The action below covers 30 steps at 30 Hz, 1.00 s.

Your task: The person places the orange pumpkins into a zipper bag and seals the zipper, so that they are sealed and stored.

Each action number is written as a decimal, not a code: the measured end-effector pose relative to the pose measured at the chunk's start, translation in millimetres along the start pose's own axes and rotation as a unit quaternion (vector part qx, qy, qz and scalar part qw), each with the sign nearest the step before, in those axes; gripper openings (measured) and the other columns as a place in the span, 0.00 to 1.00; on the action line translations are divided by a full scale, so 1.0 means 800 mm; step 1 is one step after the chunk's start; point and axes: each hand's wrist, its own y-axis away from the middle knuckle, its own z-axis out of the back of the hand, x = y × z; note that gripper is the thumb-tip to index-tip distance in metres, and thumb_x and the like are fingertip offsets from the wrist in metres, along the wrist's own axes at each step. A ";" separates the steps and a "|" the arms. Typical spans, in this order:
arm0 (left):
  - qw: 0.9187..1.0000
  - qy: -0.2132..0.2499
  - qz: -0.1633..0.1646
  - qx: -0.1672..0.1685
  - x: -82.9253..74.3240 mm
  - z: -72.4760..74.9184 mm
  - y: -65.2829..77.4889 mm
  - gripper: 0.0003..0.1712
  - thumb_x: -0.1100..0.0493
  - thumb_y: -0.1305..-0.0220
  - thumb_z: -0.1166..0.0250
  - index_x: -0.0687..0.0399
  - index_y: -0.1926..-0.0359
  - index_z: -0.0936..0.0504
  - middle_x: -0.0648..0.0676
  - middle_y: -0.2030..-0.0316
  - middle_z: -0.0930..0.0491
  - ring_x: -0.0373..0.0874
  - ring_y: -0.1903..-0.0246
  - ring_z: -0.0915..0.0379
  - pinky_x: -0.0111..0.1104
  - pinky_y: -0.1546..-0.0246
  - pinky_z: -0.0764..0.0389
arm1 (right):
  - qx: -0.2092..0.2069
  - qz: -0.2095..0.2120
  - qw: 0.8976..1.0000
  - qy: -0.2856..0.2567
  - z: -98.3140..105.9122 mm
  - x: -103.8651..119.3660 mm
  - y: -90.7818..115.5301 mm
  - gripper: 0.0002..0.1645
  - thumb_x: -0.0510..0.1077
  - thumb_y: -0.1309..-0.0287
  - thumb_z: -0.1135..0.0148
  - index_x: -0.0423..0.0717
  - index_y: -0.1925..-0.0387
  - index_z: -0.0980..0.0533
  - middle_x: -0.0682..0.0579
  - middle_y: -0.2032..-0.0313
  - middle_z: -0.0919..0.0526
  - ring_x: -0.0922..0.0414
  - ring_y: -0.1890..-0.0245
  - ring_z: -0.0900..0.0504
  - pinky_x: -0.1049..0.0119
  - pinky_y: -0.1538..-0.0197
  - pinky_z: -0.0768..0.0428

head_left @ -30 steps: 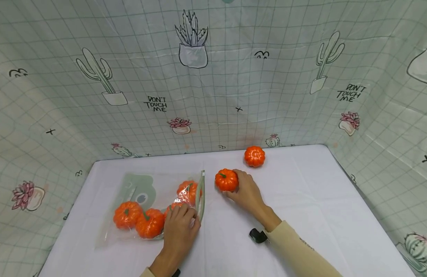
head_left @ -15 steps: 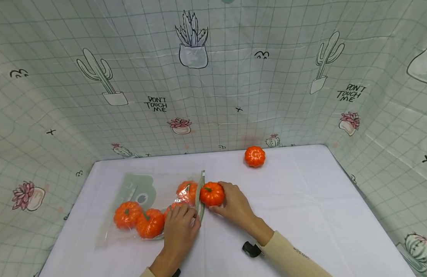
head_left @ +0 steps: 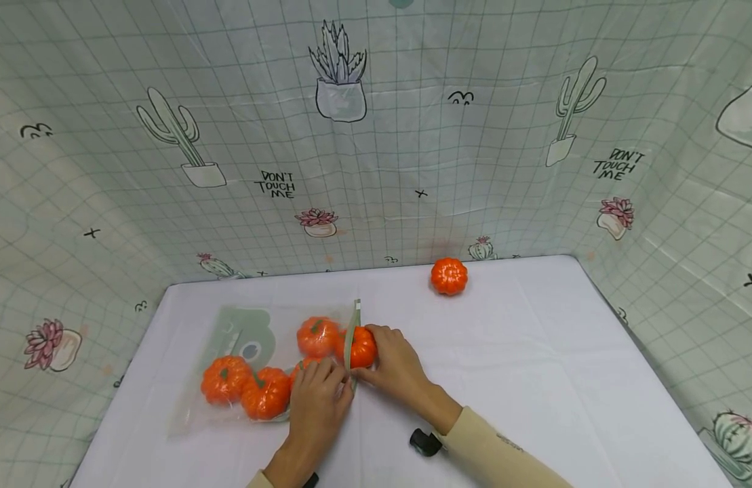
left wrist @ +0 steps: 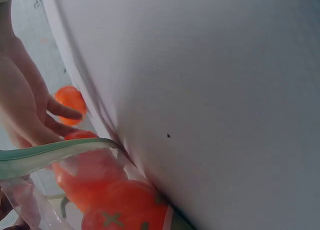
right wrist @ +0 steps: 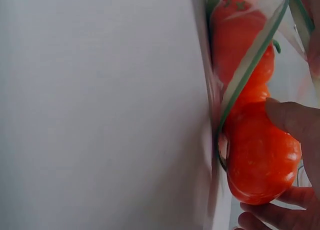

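Observation:
My right hand (head_left: 399, 364) grips a small orange pumpkin (head_left: 365, 348) at the mouth of a clear zip bag (head_left: 351, 339). Part of that pumpkin is inside, behind the green zip strip. In the right wrist view, the thumb lies on top of the pumpkin (right wrist: 262, 155) and the fingers curl below it. My left hand (head_left: 317, 400) holds the near side of the bag's mouth and covers part of another pumpkin (head_left: 302, 367). Further inside lie more pumpkins: one (head_left: 317, 335) close to the opening, two (head_left: 266, 393) toward the bag's closed end.
One more orange pumpkin (head_left: 449, 276) sits near the table's back edge, outside the bag. The white-covered table (head_left: 534, 366) meets a grid-patterned cloth (head_left: 382, 156) at the back and sides. A black strap piece (head_left: 425, 442) is at the right wrist.
My right hand has carried its pumpkin left and nearer, partly into the bag's mouth. The pumpkin by the opening has shifted left. My left hand has stayed in place.

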 end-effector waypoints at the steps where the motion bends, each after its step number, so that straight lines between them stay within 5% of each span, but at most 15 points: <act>1: 1.000 0.001 0.000 0.000 0.000 0.000 0.000 0.12 0.66 0.52 0.21 0.50 0.73 0.18 0.47 0.71 0.26 0.44 0.70 0.33 0.35 0.68 0.32 | -0.001 0.003 1.000 0.006 -0.002 0.002 -0.002 0.47 0.53 0.51 0.15 0.35 0.36 0.27 0.41 0.46 0.16 0.45 0.50 0.19 0.50 0.46 0.17; 8: 1.000 0.003 0.004 0.001 -0.001 0.002 0.002 0.12 0.66 0.52 0.21 0.50 0.71 0.16 0.47 0.70 0.26 0.44 0.70 0.34 0.35 0.68 0.33 | 0.008 0.007 1.000 0.027 -0.013 0.010 -0.008 0.46 0.51 0.48 0.17 0.34 0.35 0.28 0.40 0.44 0.17 0.43 0.48 0.19 0.49 0.45 0.17; 19: 1.000 0.008 -0.011 -0.010 0.001 0.000 0.000 0.11 0.65 0.52 0.22 0.50 0.72 0.17 0.47 0.71 0.26 0.44 0.71 0.33 0.35 0.69 0.33 | -0.011 0.036 0.993 0.108 -0.009 -0.002 -0.001 0.50 0.64 0.50 0.18 0.36 0.37 0.25 0.41 0.46 0.16 0.43 0.49 0.17 0.50 0.47 0.17; 30: 1.000 0.004 -0.001 0.012 0.000 0.002 0.002 0.10 0.65 0.51 0.23 0.50 0.70 0.16 0.48 0.70 0.26 0.45 0.69 0.32 0.35 0.68 0.32 | 0.003 0.021 0.992 0.121 -0.019 0.008 -0.014 0.42 0.54 0.45 0.20 0.37 0.35 0.25 0.41 0.46 0.18 0.44 0.48 0.19 0.51 0.46 0.18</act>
